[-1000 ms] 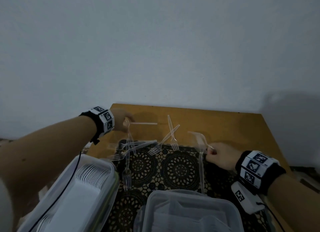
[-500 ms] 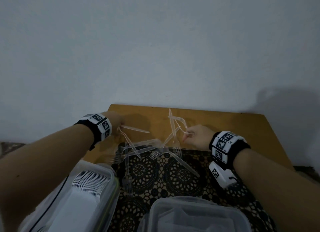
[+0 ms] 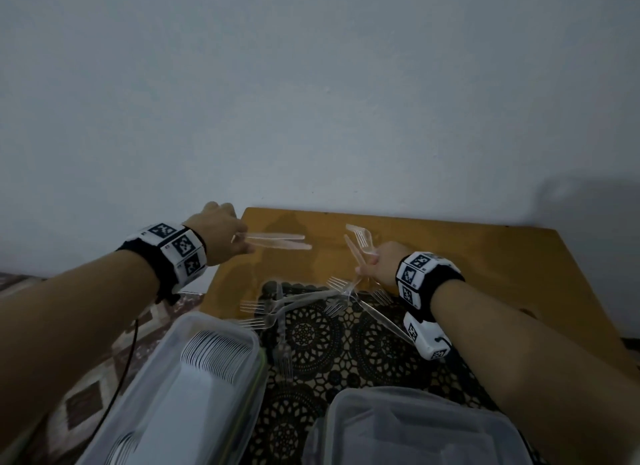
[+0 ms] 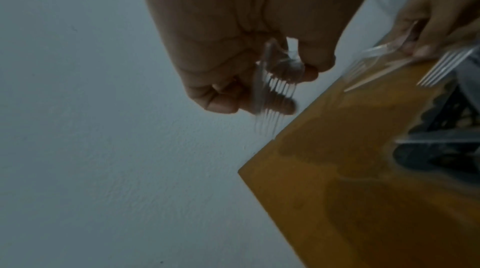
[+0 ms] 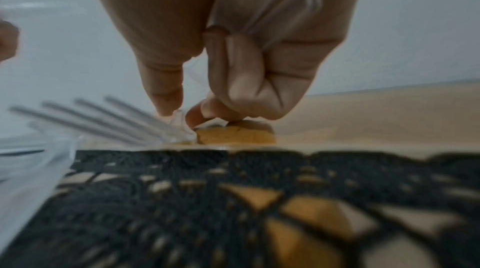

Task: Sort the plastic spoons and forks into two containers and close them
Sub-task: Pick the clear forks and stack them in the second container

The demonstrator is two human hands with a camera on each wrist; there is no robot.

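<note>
My left hand (image 3: 231, 240) hovers over the table's far left corner and grips two clear plastic forks (image 3: 277, 241), handles pointing right. Their tines (image 4: 275, 96) stick out past the curled fingers in the left wrist view. My right hand (image 3: 372, 267) is low at the mat's far edge. It holds clear forks (image 3: 360, 237) fanned upward and pinches another fork (image 5: 103, 116) lying on the table. Several loose forks (image 3: 273, 307) lie crossed on the black lace mat (image 3: 346, 346). A container of stacked white spoons (image 3: 211, 360) stands near left, and a second clear container (image 3: 408, 426) near right.
The yellow wooden table (image 3: 485, 267) ends against a pale wall. Patterned carpet (image 3: 90, 388) shows beyond the table's left side. A black cable (image 3: 121, 378) hangs from my left wrist beside the spoon container.
My right hand swung from the mat's right side to its far middle, carrying forks, and now pinches one more. My left hand rose toward the far left corner with its forks.
</note>
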